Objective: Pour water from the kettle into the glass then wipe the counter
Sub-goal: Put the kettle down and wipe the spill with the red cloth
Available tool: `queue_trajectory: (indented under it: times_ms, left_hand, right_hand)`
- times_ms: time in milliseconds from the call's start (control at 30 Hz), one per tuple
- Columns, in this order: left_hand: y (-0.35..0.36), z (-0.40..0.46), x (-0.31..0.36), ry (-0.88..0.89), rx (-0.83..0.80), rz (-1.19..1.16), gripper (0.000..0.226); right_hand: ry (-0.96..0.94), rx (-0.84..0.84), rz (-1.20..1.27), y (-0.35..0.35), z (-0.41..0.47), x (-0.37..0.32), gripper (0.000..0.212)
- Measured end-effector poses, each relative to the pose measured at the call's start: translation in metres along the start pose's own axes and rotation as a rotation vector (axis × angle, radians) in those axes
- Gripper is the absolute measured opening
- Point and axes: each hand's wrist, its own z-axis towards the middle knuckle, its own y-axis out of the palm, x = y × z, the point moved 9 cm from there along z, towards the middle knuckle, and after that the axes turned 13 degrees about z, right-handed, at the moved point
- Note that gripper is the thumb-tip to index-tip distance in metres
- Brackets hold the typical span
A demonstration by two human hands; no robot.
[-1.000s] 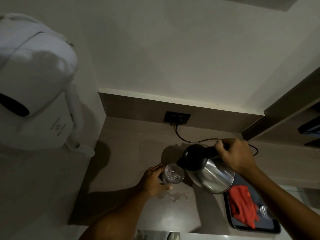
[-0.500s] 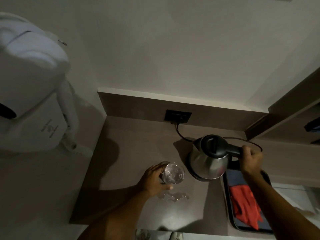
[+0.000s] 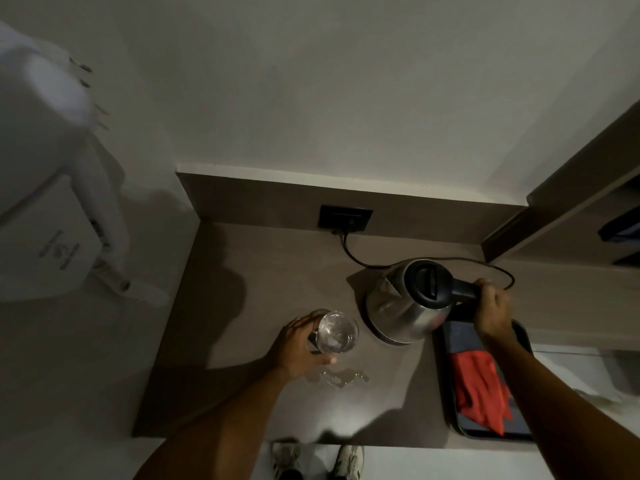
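A steel kettle (image 3: 403,311) with a black lid stands upright on its base on the brown counter (image 3: 249,271). My right hand (image 3: 491,311) grips the kettle's black handle at its right side. A clear glass (image 3: 337,331) with water in it stands left of the kettle, and my left hand (image 3: 298,344) wraps around its left side. A small puddle of spilled water (image 3: 341,377) lies on the counter just in front of the glass. A red cloth (image 3: 479,386) lies on a dark tray (image 3: 464,429) at the right.
A black wall socket (image 3: 345,218) with the kettle's cord (image 3: 356,254) sits at the back. A white wall-mounted appliance (image 3: 52,202) hangs at the left. Shelves (image 3: 588,216) rise at the right. My shoes (image 3: 318,460) show below the counter's front edge.
The kettle went from tilted over the glass to upright on its base, further right. My right hand stays on its handle. My left hand keeps holding the glass.
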Motion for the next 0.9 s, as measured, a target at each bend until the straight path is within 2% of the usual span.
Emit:
queue_trajectory:
  times_ms: [133, 233, 300, 333, 400, 500, 600, 767, 900]
  left_hand:
    - [0.003, 0.001, -0.002, -0.004, 0.005, -0.001, 0.095]
    - [0.005, 0.002, -0.004, -0.019, 0.0, -0.007, 0.096]
    - [0.007, 0.002, -0.007, -0.038, -0.02, 0.004, 0.096]
    - [0.008, 0.002, -0.008, -0.044, -0.029, 0.01, 0.096]
    - [0.008, 0.002, -0.009, -0.046, -0.03, 0.02, 0.096]
    - [0.006, 0.0, -0.008, -0.038, -0.026, 0.022, 0.095]
    - [0.007, 0.0, -0.007, -0.047, -0.021, 0.016, 0.096]
    - [0.009, 0.001, -0.009, -0.073, -0.038, 0.003, 0.097]
    - [0.004, -0.001, -0.003, -0.063, -0.039, 0.03, 0.096]
  right_hand:
    - [0.016, 0.051, -0.069, -0.009, -0.004, -0.008, 0.057]
    - [-0.031, 0.19, -0.087, -0.026, -0.029, -0.005, 0.062]
    - [-0.033, 0.258, -0.276, -0.037, -0.06, 0.016, 0.061]
    - [-0.013, 0.235, -0.424, -0.039, -0.076, 0.032, 0.063]
    - [0.095, 0.043, -0.681, -0.034, -0.105, 0.073, 0.073]
    - [0.277, -0.217, -0.867, -0.039, -0.141, 0.136, 0.089]
    - [0.285, -0.258, -0.879, -0.046, -0.145, 0.151, 0.091]
    - [0.327, -0.233, -0.945, -0.044, -0.139, 0.149, 0.067]
    - [0.318, -0.289, -1.061, -0.045, -0.132, 0.145, 0.075]
